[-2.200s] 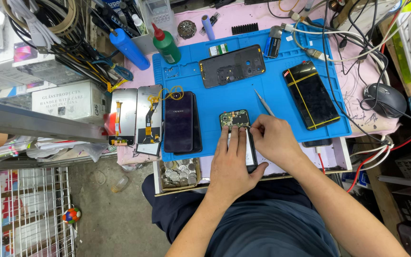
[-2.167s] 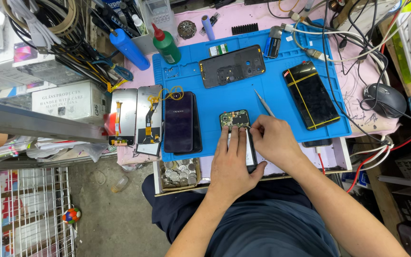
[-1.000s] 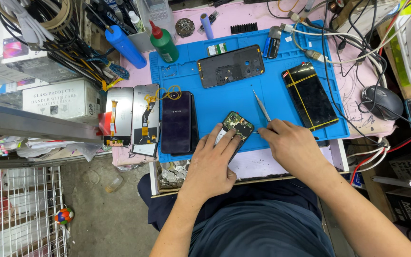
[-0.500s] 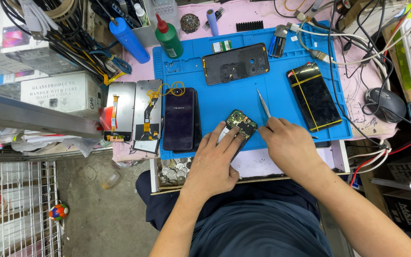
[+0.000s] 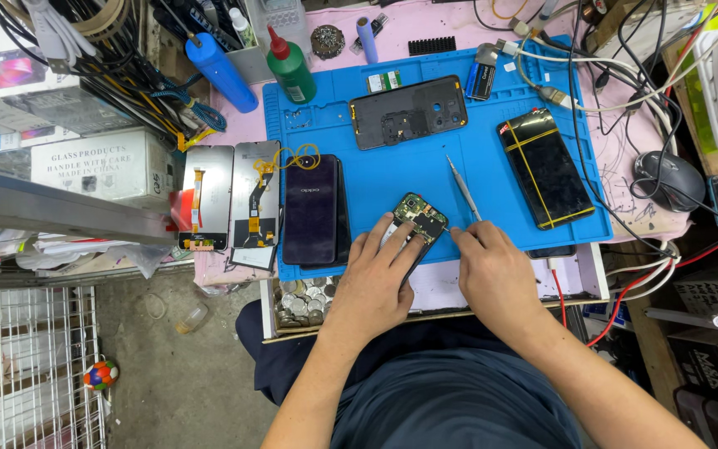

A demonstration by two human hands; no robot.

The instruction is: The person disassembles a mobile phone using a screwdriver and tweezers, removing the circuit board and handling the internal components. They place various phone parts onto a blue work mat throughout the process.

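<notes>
My left hand (image 5: pixel 373 285) grips an opened phone (image 5: pixel 420 218) with its green and black circuit board showing. The phone lies tilted on the near edge of the blue work mat (image 5: pixel 392 170). My right hand (image 5: pixel 496 270) rests on the mat just right of the phone, fingers loosely apart. Its fingertips reach the near end of a thin metal tool (image 5: pixel 464 188) that lies on the mat. I cannot see any grip on the tool.
The mat also carries a black phone back frame (image 5: pixel 409 112), a black phone with yellow lines (image 5: pixel 545 166) and a dark screen (image 5: pixel 311 208). Two display panels (image 5: pixel 230 204) lie left. A green bottle (image 5: pixel 290 71), blue bottle (image 5: pixel 219 71), cables, mouse (image 5: pixel 668 179) and coin tray (image 5: pixel 302 301) surround it.
The phone has turned from upright to tilted right under my left hand. My right hand has come off it and moved right, to the tool's near end.
</notes>
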